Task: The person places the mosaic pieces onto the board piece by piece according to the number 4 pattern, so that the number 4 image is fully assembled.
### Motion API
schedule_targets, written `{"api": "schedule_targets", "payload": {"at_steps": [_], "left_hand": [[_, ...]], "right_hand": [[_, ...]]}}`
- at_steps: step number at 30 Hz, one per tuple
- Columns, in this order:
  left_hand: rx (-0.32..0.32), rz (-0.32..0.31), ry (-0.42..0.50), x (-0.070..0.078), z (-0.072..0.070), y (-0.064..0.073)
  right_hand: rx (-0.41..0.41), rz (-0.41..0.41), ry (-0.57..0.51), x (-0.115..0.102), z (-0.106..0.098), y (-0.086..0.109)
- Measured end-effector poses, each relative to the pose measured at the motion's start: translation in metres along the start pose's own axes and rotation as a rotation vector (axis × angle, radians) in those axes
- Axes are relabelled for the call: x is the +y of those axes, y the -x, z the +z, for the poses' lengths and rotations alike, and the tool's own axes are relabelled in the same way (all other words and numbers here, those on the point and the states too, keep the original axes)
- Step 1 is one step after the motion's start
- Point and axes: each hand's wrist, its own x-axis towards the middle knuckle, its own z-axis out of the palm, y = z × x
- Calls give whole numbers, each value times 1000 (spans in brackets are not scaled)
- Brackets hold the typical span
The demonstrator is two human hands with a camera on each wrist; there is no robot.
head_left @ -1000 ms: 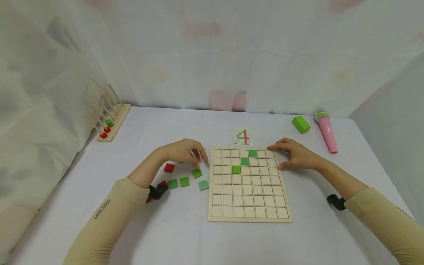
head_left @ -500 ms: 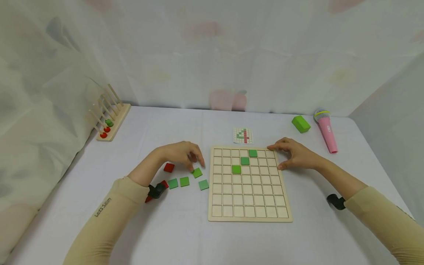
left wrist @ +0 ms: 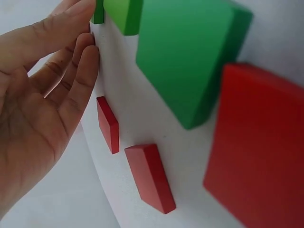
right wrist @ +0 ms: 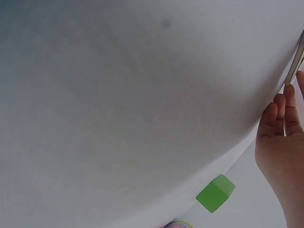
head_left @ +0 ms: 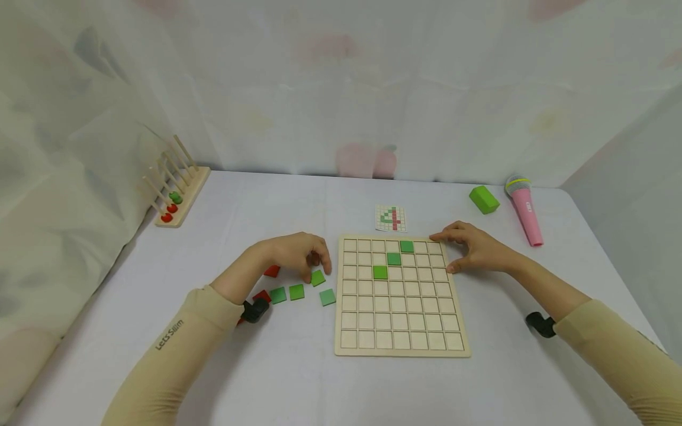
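Observation:
My left hand (head_left: 301, 254) is lowered over a light green tile (head_left: 317, 277) lying flat on the table, its thumb and a finger pinching the tile's opposite sides. In the left wrist view, the thumb (left wrist: 71, 16) meets a green tile edge (left wrist: 98, 13); the index fingertip is out of sight. A wooden grid board (head_left: 351, 353) holds 3 green tiles in a diagonal line. With thumb and fingers, my right hand (head_left: 476, 248) grips the board's far right corner. Other green tiles (head_left: 296, 291) and red tiles (head_left: 272, 271) lie left of the board, some partly hidden by the left arm.
Behind the board lies a small pattern card (head_left: 391, 218) with green and red squares. A green block (head_left: 484, 200) and a pink microphone (head_left: 526, 216) are at the back right. At the back left stands a wooden peg rack (head_left: 192, 192) with red and green beads.
My left hand has come down and slightly nearer, its thumb and finger now at the light green tile, which has turned a little. My right hand stays at the board's corner.

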Motion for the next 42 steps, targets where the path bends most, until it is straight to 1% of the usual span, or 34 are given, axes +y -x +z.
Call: {"api": "schedule_targets", "payload": {"at_steps": [3,9,14,19,23,29,33,38,42], "left_hand": [[-1,4,-12,1,1,0],[0,12,-65,4,2,-2],[6,1,-97,7,3,-3],[34,-17,-99,8,3,-3],[49,-10,-59,5,3,-3],[52,23,4,0,2,-5],[67,70,22,1,1,-10],[75,128,21,8,2,-14],[72,152,26,18,6,-16]], "right_hand": [[0,0,-2,0,0,0],[3,2,4,-1,0,1],[11,-9,11,-1,0,1],[19,-23,22,-1,1,1],[16,-26,27,0,1,1],[12,-23,29,0,0,1],[15,-26,22,1,0,1],[19,-30,15,1,0,0],[14,-29,18,1,0,-1]]}}
